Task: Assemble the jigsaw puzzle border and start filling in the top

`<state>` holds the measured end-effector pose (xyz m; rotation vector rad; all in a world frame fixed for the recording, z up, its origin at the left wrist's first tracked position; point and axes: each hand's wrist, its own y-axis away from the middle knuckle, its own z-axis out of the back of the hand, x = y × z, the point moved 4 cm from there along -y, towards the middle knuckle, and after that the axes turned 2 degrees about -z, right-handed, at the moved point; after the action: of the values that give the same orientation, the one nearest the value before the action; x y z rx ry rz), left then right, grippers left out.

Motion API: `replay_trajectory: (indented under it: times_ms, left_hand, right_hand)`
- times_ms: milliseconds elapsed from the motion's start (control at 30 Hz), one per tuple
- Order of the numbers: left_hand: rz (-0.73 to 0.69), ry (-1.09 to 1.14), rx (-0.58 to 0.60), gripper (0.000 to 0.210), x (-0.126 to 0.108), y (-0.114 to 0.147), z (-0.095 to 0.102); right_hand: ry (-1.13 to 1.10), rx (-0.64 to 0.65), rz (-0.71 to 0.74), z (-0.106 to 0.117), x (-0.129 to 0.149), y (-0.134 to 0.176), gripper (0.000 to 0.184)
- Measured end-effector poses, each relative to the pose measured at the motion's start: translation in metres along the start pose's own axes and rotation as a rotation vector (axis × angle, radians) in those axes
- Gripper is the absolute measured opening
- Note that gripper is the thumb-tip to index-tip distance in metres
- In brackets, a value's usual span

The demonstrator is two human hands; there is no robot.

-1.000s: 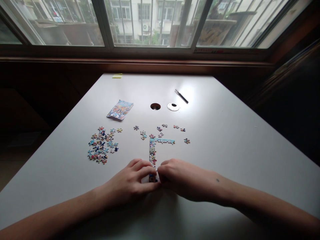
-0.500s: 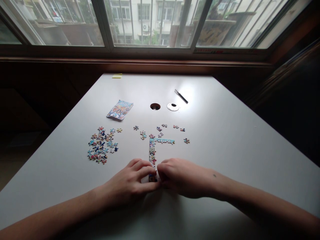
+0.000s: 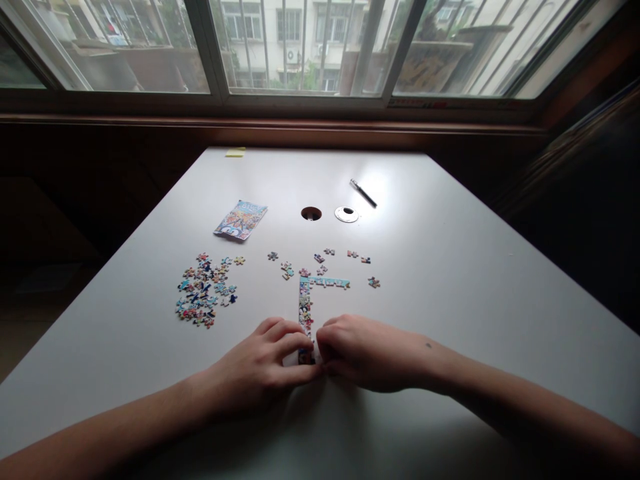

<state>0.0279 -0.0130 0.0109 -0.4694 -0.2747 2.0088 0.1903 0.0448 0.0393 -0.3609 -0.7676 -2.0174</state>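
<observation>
An L-shaped run of joined jigsaw puzzle pieces [image 3: 305,303] lies in front of me, one arm pointing toward me and a light-blue arm stretching right. Over its near end my left hand [image 3: 270,353] is curved, with the fingertips on the strip and the thumb across the bottom, pressing it from both sides. My right hand [image 3: 350,350] is closed beside that end, its fingers bent in a pinch close to my left thumb tip. Whatever sits between the right fingertips is hidden.
Left of the strip is a pile of loose puzzle pieces [image 3: 205,293]. Several single pieces [image 3: 353,254] are scattered beyond it. Farther back are a colourful printed packet [image 3: 241,221], a round table hole [image 3: 311,214], its cover [image 3: 347,214], a pen [image 3: 363,193] and a yellow note [image 3: 235,153].
My right hand has shifted very slightly, still closed at the strip's near end. The left hand and the pieces look the same.
</observation>
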Motion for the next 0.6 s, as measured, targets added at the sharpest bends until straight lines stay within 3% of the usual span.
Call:
replay_trajectory:
  times_ms: [400,600]
  left_hand:
    - [0.009,-0.015,-0.001,0.039,0.0012,0.0016,-0.0029]
    - [0.010,0.002,-0.003,0.040,0.0007,0.0004,-0.0020]
  right_hand:
    - [0.067,0.022,-0.034,-0.0029,0.0066,0.0062,0.012]
    - [0.049,-0.034,-0.018,-0.0036,0.0083,0.0072,0.016]
